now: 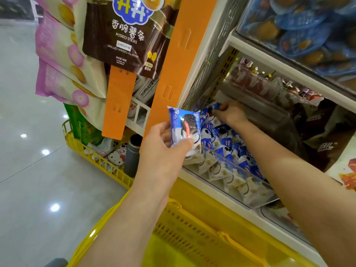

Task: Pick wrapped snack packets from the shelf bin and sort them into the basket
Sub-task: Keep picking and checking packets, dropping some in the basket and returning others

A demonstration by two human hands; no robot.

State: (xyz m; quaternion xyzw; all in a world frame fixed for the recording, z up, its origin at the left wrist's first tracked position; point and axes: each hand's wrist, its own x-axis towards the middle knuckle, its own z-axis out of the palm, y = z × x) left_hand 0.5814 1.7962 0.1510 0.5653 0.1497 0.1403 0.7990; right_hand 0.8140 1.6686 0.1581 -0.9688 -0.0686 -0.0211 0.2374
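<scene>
Packets (229, 141) in blue-and-white wrap fill the clear-fronted shelf bin (227, 158). From my remote feed I see the right hand (230, 112) deep in the bin, apparently pinching one packet (214, 107) by its corner; blur hides the fingertips. The left hand (163, 149) grips another packet (184, 130) upright just outside the bin, above the yellow basket (192, 237). A potato-sticks bag (127, 35) hangs beside.

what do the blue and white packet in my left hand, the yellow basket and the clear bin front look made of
Blue-and-white wrapped snack packet: thin glossy plastic film, from its sheen and crimped edges. Yellow slotted basket: rigid moulded plastic, low sheen, uniform slots. Clear front panel of the shelf bin: hard transparent plastic, possibly acrylic; packets show through.
</scene>
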